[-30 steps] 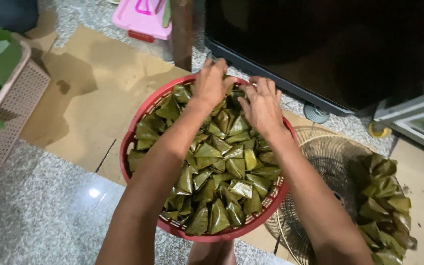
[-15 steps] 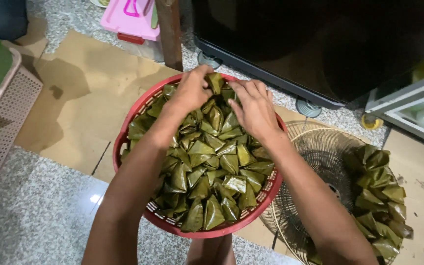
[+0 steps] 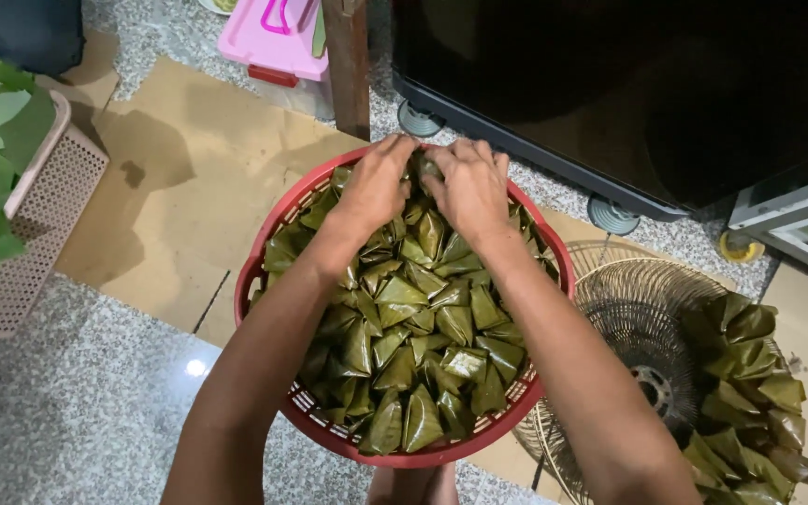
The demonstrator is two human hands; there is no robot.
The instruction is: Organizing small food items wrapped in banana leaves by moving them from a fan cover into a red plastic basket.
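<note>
Both hands, left (image 3: 373, 187) and right (image 3: 469, 188), now drawn close together at the far rim of the red basket (image 3: 264, 245) on the floor, fingers curled onto the leaf-wrapped parcels (image 3: 423, 337) (grip unclear), tidying that far edge.

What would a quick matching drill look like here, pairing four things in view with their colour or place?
Things:
1. round basket
2. leaf-wrapped parcels
3. fan grille
4. lidded box

Descriptions:
A. green, pyramid-shaped, heaped together
B. pink, at the top of the view
C. red, on cardboard
D. metal wire, lying flat to the right

Pairs: 1-C, 2-A, 3-D, 4-B. The left hand and right hand rest on the parcels at the basket's far edge.
</note>
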